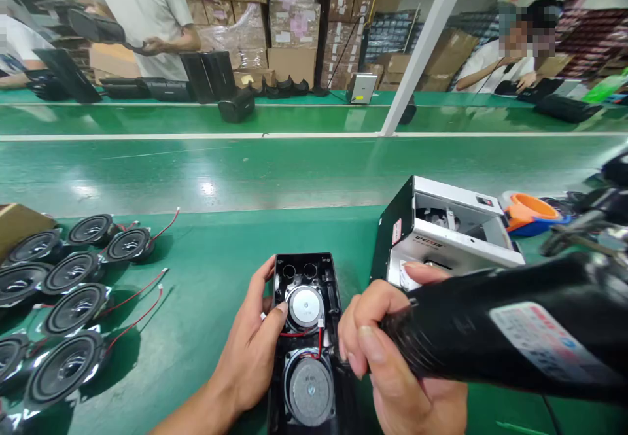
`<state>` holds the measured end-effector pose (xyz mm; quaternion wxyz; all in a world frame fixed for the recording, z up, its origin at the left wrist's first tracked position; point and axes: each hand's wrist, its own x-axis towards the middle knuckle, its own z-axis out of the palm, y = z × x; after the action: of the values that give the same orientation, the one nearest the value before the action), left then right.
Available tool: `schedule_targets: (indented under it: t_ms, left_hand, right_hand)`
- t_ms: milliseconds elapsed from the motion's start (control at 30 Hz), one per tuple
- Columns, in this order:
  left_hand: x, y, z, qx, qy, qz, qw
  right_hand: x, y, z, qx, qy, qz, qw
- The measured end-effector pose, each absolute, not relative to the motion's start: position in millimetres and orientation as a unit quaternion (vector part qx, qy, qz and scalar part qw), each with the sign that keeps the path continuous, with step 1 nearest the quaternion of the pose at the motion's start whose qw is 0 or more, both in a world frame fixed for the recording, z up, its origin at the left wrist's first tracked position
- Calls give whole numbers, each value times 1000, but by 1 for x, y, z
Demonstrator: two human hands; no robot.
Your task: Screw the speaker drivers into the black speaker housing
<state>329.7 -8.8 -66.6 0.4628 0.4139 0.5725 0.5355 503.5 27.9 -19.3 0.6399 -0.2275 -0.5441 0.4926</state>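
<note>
My left hand (245, 356) grips the left side of a black speaker housing (300, 260), thumb over its edge near the upper speaker driver (305, 306). A larger driver (310, 392) sits below it in the housing, magnet side up. Red wires with a white connector (320, 323) run between the two drivers. My right hand (387, 350) is wrapped round the front of a black electric screwdriver (456, 324), held nearly level and pointing left. Its tip is at the housing's right side, beside the lower driver; whether it touches a screw I cannot tell.
Several loose speaker drivers (73, 271) with red leads lie at the left. A silver-and-black screw feeder (456, 226) stands behind my right hand, beside an orange-and-blue bowl (532, 209). Across the green bench (216, 173), co-workers handle black housings; a white post (426, 46) rises there.
</note>
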Motion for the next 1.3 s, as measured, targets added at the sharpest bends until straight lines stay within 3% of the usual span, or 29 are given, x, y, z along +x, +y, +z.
schedule_targets:
  t_ms: [633,1033,1200,1300]
  left_hand:
    - [325,-9,-69,432,577,528,449]
    - [326,-8,-70,424,576,533,453]
    - [327,-8,-61,422,608,514,433]
    - [329,-8,-56,398,631,503,437]
  right_hand:
    - [479,55,-1,-91,-541,692,470]
    - [483,56,-6,-144,-574,637,495]
    - [486,51,-14,-158,-579,586,544]
    - [508,50,2,-158,-545,521,638]
